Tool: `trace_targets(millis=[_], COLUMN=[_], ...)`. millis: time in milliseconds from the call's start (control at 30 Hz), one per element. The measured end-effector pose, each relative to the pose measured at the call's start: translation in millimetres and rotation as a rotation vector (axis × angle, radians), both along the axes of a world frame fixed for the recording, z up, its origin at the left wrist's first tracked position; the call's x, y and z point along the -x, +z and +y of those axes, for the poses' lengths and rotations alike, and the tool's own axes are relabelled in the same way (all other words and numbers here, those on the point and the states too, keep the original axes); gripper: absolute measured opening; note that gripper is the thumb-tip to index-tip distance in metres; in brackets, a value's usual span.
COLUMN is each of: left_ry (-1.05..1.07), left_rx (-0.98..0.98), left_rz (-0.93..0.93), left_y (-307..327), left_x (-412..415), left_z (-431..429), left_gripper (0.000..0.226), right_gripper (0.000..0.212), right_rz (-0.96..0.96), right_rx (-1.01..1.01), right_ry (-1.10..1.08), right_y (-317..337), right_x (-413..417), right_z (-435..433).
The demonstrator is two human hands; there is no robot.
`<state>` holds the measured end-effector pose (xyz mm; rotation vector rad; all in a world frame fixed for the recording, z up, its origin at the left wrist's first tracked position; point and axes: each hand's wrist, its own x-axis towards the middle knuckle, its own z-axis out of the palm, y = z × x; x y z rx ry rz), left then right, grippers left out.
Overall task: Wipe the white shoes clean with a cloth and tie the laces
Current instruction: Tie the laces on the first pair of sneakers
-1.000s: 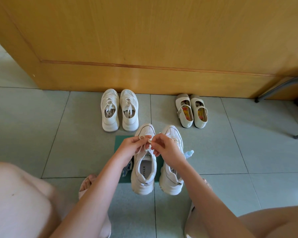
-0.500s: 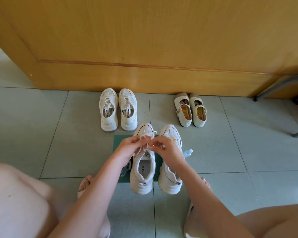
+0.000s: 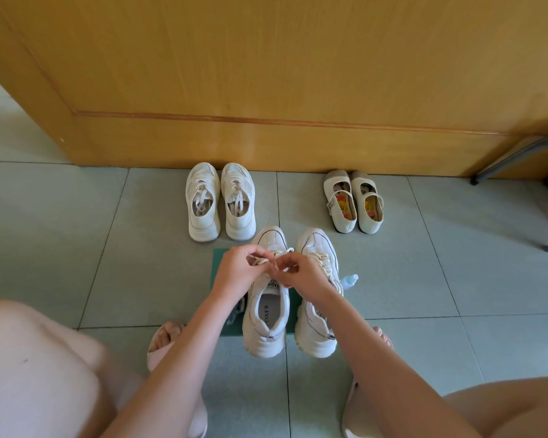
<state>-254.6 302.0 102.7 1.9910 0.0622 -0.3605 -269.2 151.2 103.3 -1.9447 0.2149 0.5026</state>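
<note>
A green cloth [image 3: 219,260] lies mostly hidden under the near pair of white shoes [image 3: 268,298] at frame centre, and a small bottle [image 3: 350,280] peeks out beside the right one. The left hand [image 3: 238,273] and right hand [image 3: 304,273] both pinch the laces [image 3: 271,259] over the left shoe. Grey floor tiles [image 3: 76,235] meet a wooden door [image 3: 266,74] across the top, where a second pair of sneakers [image 3: 220,203] stands.
</note>
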Motion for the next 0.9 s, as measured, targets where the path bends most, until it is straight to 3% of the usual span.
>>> trace_targets(millis=[133, 300, 400, 533, 700, 900], left_ry=[0.039, 0.071, 0.098, 0.102, 0.118, 0.126], left_rx=[-0.08, -0.116, -0.073, -0.067, 0.005, 0.043], left_rz=[-0.117, -0.266, -0.271, -0.293, -0.262, -0.196], left_y=[-2.7, -9.9, -12.8, -13.0, -12.5, -11.6], left_x=[4.9, 16.0, 16.2, 15.7, 17.2, 16.0], left_z=[-5.2, -11.8, -11.6, -13.3, -14.1, -13.2], left_gripper=[0.009, 0.012, 0.015, 0.015, 0.016, 0.013], right_gripper=[0.029, 0.024, 0.01, 0.03, 0.016, 0.017], right_rz=[0.007, 0.006, 0.035, 0.044, 0.082, 0.211], right_rx=[0.069, -0.008, -0.095, -0.213, -0.218, -0.434], right_ry=[-0.043, -0.107, -0.103, -0.106, -0.11, -0.231], right_y=[-3.9, -4.0, -3.9, -7.8, -15.2, -19.9], right_x=[-1.1, 0.5, -2.4, -3.4, -4.1, -4.3], right_z=[2.2, 1.7, -2.4, -8.4, -10.1, -13.9])
